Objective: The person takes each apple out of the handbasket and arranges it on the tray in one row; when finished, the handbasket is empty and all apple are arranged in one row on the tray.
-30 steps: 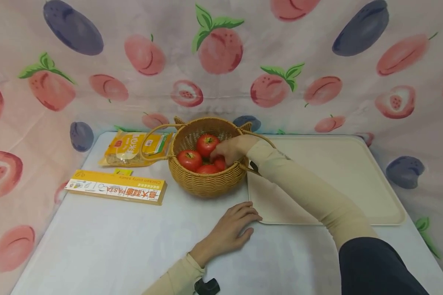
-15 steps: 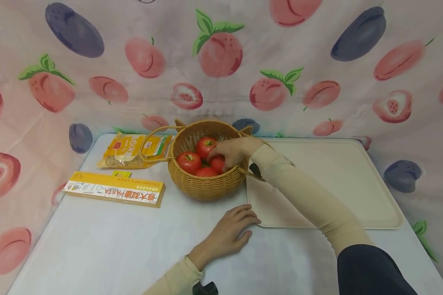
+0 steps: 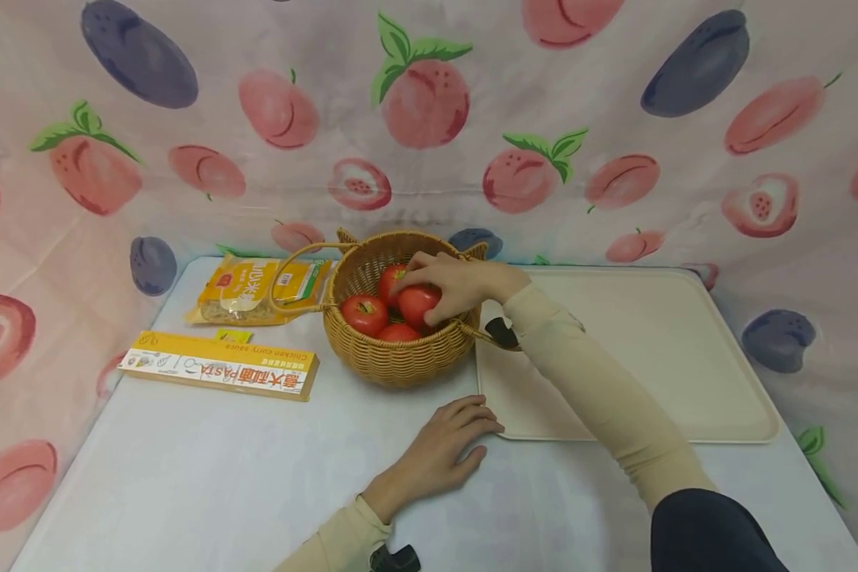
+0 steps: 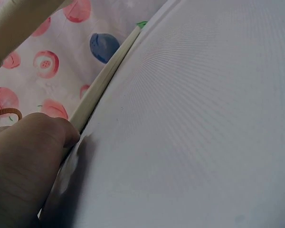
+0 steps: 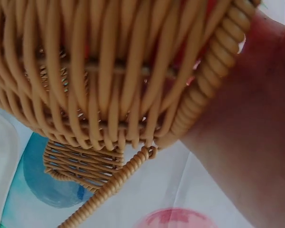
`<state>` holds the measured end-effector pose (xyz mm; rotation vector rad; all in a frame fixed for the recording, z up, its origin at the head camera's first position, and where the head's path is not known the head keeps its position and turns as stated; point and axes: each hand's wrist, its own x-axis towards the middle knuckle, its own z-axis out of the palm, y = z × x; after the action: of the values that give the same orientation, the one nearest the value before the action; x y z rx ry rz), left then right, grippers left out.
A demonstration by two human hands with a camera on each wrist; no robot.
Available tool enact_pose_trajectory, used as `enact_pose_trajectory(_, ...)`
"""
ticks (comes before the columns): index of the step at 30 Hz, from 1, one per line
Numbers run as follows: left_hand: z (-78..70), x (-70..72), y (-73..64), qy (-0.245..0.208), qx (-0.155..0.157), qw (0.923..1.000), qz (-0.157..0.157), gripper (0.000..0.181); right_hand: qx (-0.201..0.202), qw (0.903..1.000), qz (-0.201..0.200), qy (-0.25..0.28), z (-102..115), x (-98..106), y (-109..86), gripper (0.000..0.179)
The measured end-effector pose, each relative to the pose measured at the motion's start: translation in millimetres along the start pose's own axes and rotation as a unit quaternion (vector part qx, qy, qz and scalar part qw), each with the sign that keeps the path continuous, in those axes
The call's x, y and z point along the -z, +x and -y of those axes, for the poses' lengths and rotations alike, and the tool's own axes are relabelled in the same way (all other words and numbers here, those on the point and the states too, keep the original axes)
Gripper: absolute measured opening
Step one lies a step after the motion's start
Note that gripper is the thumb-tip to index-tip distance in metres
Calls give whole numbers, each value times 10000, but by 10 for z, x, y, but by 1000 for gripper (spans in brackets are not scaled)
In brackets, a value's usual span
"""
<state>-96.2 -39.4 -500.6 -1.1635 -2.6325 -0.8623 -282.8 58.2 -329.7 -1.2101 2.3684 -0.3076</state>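
A wicker basket (image 3: 393,361) with loop handles stands at the middle of the table, holding several red apples (image 3: 364,314). Inside its right side, my right hand (image 3: 457,282) grips one apple (image 3: 419,303), fingers over its top and thumb on the near side. The right wrist view is mostly filled by the basket's woven wall (image 5: 99,71), with part of the hand beyond the rim. My left hand (image 3: 436,453) lies relaxed on the table, its fingertips touching the near left corner of a cream tray (image 3: 658,357).
Left of the basket lie a yellow food packet (image 3: 246,290), a pasta box (image 3: 218,365) and a small yellow sachet (image 3: 233,336). The tray covers the table's right side, beneath my right forearm. A fruit-print cloth (image 3: 429,183) hangs behind the table.
My right hand has risen slightly inside the basket, bringing the gripped apple up above the others and more into sight. The left hand has stayed at the tray corner.
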Motion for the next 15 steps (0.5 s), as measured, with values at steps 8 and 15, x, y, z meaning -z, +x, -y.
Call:
enact_pose_trajectory(8, -1, -12, 1, -9, 3, 10000, -7, 31, 185, 9968, -611, 474, -31, -32, -113, 65)
enact_pose_trajectory(15, 3, -4, 4, -6, -7, 10000, -14, 31, 327, 9907, -1063, 786, -63, -59, -186, 66)
